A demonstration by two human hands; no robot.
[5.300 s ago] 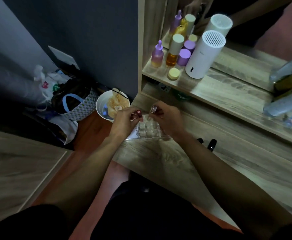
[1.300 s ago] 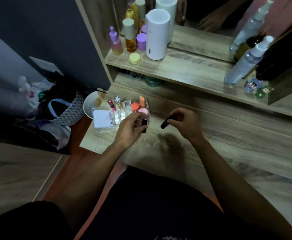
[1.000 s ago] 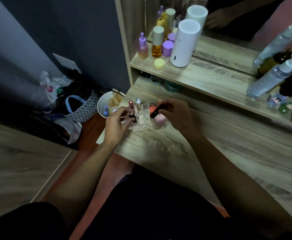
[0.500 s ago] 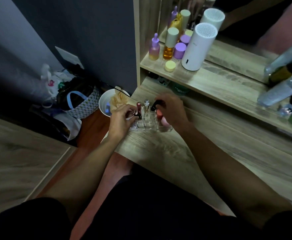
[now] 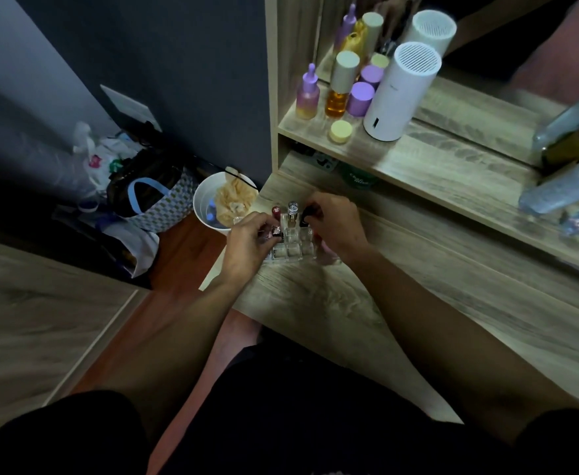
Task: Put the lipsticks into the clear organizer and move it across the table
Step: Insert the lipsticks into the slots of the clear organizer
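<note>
The clear organizer [image 5: 289, 250] stands near the left end of the wooden table [image 5: 418, 303]. A red lipstick [image 5: 276, 211] and a silver-capped tube [image 5: 292, 210] stand upright in its back cells. My left hand [image 5: 248, 240] is at the organizer's left side, its fingertips pinching a small dark lipstick [image 5: 276, 232] over a left cell. My right hand [image 5: 336, 228] covers the right side and grips a black lipstick [image 5: 305, 216] that points down into a back cell. Something pink shows under my right palm.
A white bowl [image 5: 203, 204] with a beige cloth sits just left of the table edge, beside a patterned bag [image 5: 157, 200]. On the shelf above stand purple and amber bottles [image 5: 341, 87], a white cylinder [image 5: 401, 94] and clear spray bottles [image 5: 562, 186].
Both hands have carried black lipsticks from the open table to the organizer and now hold them over its cells. My head has swung left, so the organizer sits more central.
</note>
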